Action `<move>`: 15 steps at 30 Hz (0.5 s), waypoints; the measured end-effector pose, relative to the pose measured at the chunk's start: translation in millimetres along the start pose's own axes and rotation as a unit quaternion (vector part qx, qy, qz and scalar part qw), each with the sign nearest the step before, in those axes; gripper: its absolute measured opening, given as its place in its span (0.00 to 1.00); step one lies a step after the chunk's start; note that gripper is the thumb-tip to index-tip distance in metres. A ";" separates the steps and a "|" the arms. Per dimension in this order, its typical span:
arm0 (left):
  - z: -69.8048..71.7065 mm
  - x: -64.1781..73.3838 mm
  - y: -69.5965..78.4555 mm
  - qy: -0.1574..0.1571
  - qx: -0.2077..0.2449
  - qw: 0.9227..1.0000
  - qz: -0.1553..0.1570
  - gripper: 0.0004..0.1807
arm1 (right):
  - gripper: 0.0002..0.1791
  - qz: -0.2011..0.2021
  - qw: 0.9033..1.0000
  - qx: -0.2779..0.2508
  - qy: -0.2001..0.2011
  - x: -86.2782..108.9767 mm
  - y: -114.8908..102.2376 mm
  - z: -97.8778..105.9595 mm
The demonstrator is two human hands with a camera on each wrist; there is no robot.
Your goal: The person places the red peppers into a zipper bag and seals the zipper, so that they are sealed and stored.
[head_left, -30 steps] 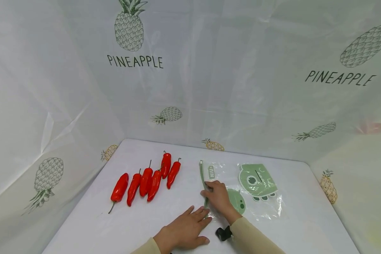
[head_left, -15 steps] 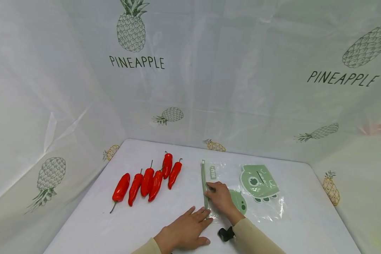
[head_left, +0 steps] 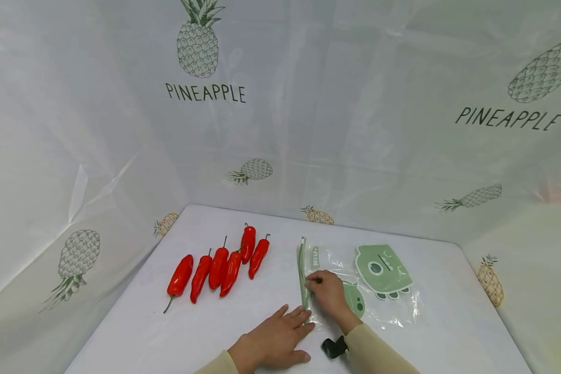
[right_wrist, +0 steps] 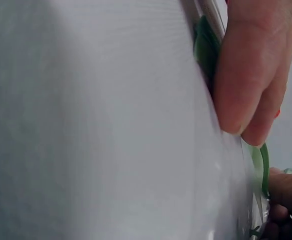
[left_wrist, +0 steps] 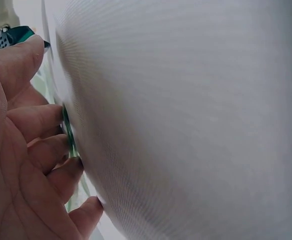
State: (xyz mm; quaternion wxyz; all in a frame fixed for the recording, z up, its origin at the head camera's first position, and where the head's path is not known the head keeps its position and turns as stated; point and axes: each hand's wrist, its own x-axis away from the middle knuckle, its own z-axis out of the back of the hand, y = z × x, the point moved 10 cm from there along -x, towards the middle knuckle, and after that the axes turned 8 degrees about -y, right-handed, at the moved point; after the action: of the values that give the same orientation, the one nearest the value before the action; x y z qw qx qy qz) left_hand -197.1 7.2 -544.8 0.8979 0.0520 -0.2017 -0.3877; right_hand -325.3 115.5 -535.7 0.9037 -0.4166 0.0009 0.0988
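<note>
Lying at the left of the desk [head_left: 135, 332], six red peppers [head_left: 218, 267] are seen well apart from the work; above, PINEAPPLE [head_left: 205, 93] is printed on the pale sheet [head_left: 308, 140]. The left hand [head_left: 278, 337] is laid with fingers straight and spread at the near end of the green strip [head_left: 301, 259] edging the clear bag [head_left: 347, 266]. That end would best be held down firmly. By the right hand [head_left: 328, 292], finger and thumb together, the bag's edge appears to be pinched; a single layer should be sought, the thin film eased rather than tugged. On the flat bag, a green label [head_left: 315, 256] seems to read NIU, sideways. Farther right, PINEAPPLE recurs.
</note>
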 end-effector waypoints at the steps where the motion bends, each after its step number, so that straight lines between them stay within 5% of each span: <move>1: -0.1 -0.1 0.0 0.000 -0.001 1.000 -0.001 0.36 | 0.03 0.000 1.000 -0.010 0.002 0.4 0.3 0.4; 15: 8.9 10.5 -7.5 0.026 0.030 0.999 0.010 0.33 | 0.06 -0.063 0.988 -0.141 0.003 4.3 16.8 4.0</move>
State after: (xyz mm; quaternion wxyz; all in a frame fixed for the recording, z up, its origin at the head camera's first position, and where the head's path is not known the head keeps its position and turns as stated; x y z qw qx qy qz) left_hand -199.2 -5.0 -535.2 0.9047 0.0868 -0.1904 -0.3711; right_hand -324.4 130.0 -546.0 0.8404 -0.5392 -0.0363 0.0399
